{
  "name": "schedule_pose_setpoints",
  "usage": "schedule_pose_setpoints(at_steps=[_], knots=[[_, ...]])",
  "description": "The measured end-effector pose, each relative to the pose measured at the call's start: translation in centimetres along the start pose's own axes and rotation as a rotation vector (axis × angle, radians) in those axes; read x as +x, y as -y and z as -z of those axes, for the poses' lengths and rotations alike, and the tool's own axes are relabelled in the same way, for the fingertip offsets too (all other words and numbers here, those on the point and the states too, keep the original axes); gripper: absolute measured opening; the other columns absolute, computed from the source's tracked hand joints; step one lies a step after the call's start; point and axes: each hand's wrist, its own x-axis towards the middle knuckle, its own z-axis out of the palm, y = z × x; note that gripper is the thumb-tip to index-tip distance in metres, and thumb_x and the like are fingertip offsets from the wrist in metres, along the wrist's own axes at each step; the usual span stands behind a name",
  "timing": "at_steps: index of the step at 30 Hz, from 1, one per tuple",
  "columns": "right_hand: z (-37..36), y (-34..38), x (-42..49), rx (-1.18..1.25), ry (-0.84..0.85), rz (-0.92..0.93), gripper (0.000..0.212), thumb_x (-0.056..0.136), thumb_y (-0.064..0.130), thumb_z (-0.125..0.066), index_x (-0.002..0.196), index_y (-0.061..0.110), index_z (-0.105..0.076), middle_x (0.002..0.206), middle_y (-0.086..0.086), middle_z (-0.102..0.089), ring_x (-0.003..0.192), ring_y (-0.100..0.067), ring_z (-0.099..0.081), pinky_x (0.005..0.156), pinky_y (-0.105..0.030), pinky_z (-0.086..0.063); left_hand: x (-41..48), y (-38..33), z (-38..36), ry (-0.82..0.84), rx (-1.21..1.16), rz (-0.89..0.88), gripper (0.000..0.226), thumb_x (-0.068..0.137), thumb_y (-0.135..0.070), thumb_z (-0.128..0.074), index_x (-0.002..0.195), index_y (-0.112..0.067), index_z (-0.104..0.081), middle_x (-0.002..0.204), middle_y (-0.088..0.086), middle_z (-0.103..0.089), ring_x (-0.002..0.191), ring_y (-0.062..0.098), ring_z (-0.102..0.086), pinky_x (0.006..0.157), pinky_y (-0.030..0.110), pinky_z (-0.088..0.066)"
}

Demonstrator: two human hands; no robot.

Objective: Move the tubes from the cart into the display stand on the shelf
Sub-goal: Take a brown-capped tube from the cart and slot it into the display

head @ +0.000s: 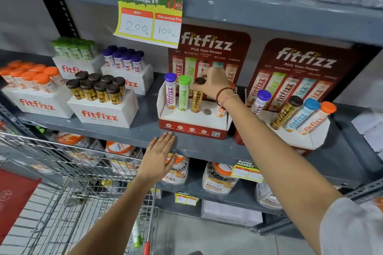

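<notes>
Tubes fill 4 of 5 holes in the red cardboard display stand (191, 129); right hand (213, 83) grips the brown-capped gold tube (196, 99), left hand (158, 157) open, 1 hole empty.

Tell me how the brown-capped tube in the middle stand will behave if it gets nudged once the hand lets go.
The brown-capped tube is tall and slim, so it would probably tip easily on its own. Seated in a hole of the display stand, it should stay upright. Its round, glossy body would likely roll if dropped on the shelf.
</notes>
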Motion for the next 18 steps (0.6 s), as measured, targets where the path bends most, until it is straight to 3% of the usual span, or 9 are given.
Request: schedule_pose_setpoints(at_steps=[7, 10, 13, 15, 18], knots=[[-0.1, -0.1, -0.2, 0.013, 0.013, -0.039, 0.031, 0.077, 0.031, -0.072, 0.084, 0.002, -0.064, 0.076, -0.008, -0.061, 0.07, -0.016, -0.053, 0.061, -0.024, -0.04, 0.0, 0.0, -0.1, -0.007, -0.003, 0.0, 0.067, 0.091, -0.054, -0.016, 0.14, -0.01, -0.033, 0.147, 0.011, -0.037, 0.137, 0.025, -0.029, 0.113, 0.041, -0.009], [-0.5, 0.1, -0.4, -0.002, -0.013, -0.034, 0.026, 0.078, 0.029, -0.069, 0.083, 0.003, -0.063, 0.073, -0.006, -0.057, 0.071, -0.018, -0.054, 0.061, -0.023, -0.039, 0.0, -0.1, -0.1, -0.004, -0.015, 0.013, 0.056, 0.095, -0.044, -0.033, 0.14, -0.011, -0.032, 0.148, 0.01, -0.035, 0.138, 0.023, -0.027, 0.114, 0.039, -0.008], [-0.6, -0.2, -0.6, -0.014, 0.003, -0.052, 0.029, 0.079, 0.032, -0.068, 0.088, 0.005, -0.062, 0.084, -0.01, -0.063, 0.076, -0.021, -0.057, 0.062, -0.025, -0.041, -0.1, -0.2, 0.2, -0.019, -0.036, 0.01, 0.052, 0.096, -0.036, -0.042, 0.14, -0.011, -0.032, 0.148, 0.01, -0.035, 0.139, 0.022, -0.026, 0.114, 0.037, -0.008], [-0.7, -0.3, -1.3, -0.046, -0.009, -0.044, 0.035, 0.08, 0.037, -0.066, 0.097, 0.007, -0.06, 0.098, -0.013, -0.064, 0.087, -0.025, -0.059, 0.067, -0.025, -0.042, -0.2, -0.3, 0.9, -0.049, -0.06, 0.012, 0.048, 0.095, -0.033, -0.045, 0.136, -0.008, -0.039, 0.144, 0.012, -0.042, 0.136, 0.024, -0.033, 0.113, 0.04, -0.017], [-1.1, -0.2, -3.6, -0.088, -0.234, 0.02, 0.042, 0.082, 0.036, -0.063, 0.112, 0.007, -0.057, 0.11, -0.016, -0.06, 0.1, -0.029, -0.058, 0.072, -0.025, -0.043, -1.0, 0.0, 2.1, -0.135, -0.094, 0.048, 0.046, 0.09, -0.03, -0.045, 0.128, -0.004, -0.049, 0.132, 0.016, -0.055, 0.127, 0.03, -0.045, 0.105, 0.047, -0.033]])
